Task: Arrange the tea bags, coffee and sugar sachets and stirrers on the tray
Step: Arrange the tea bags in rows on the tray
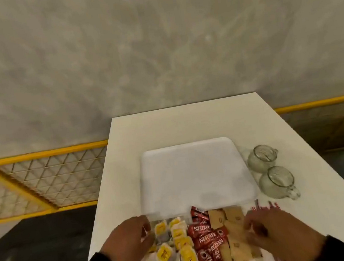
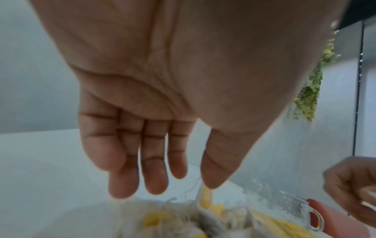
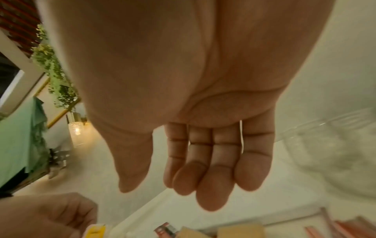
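Two hands, both mine, hover low over a white surface [image 1: 209,121], palms down. My left hand [image 1: 129,241] hangs above a heap of tea bags [image 1: 174,249] with yellow tags; its fingers [image 2: 154,169] are straight and relaxed, slightly spread, holding nothing, with their tips just above the bags. My right hand [image 1: 281,232] sits over brown sugar sachets [image 1: 233,229]; its fingers [image 3: 211,177] are also loosely extended and close together, gripping nothing. Between the tea bags and the sugar lie red coffee sachets [image 1: 208,240], printed with the Nescafe name, in an untidy row. Red stirrers [image 1: 265,207] lie to the right of the sugar, partly hidden by my right hand. All four groups rest on the surface at its near edge, just in front of a white square tray [image 1: 193,171] with rounded corners, which has nothing on it; one coffee sachet touches or overlaps its near rim. Two clear glass cups [image 1: 271,168] with handles stand just beside the tray's right edge. Behind the surface are a pale mottled wall [image 1: 156,45] and a yellow-framed mesh railing [image 1: 43,181].
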### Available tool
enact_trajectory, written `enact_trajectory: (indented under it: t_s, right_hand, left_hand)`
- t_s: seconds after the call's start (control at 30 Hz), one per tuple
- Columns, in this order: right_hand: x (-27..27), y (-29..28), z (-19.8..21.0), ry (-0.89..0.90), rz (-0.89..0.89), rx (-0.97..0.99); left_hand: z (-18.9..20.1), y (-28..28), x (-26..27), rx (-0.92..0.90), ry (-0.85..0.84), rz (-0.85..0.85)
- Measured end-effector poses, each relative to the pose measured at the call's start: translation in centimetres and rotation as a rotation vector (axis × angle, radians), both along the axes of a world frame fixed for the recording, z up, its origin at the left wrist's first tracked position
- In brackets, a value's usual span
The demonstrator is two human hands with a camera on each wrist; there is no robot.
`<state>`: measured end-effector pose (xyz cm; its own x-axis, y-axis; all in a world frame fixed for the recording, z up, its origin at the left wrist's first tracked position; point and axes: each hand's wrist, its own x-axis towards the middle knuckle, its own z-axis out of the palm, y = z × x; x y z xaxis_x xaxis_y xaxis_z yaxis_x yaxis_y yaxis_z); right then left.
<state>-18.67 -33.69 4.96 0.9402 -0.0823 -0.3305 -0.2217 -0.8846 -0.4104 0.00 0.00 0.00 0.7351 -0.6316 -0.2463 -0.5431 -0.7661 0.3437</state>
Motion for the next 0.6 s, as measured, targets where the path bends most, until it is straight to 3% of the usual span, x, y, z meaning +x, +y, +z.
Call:
enact_trajectory:
  t_s: [0.23,0.6]
  right_hand:
    - [4.2,4.5,-1.1,-0.027,0.185,0.149]
    - [11.0,9.6,-4.9,0.033,0.403,0.023]
  left_hand:
    - [-0.6,-2.7,-0.6,-0.100,0.066,-0.065]
    - [-1.5,-3.9,-1.3,-0.145,0.139,-0.063]
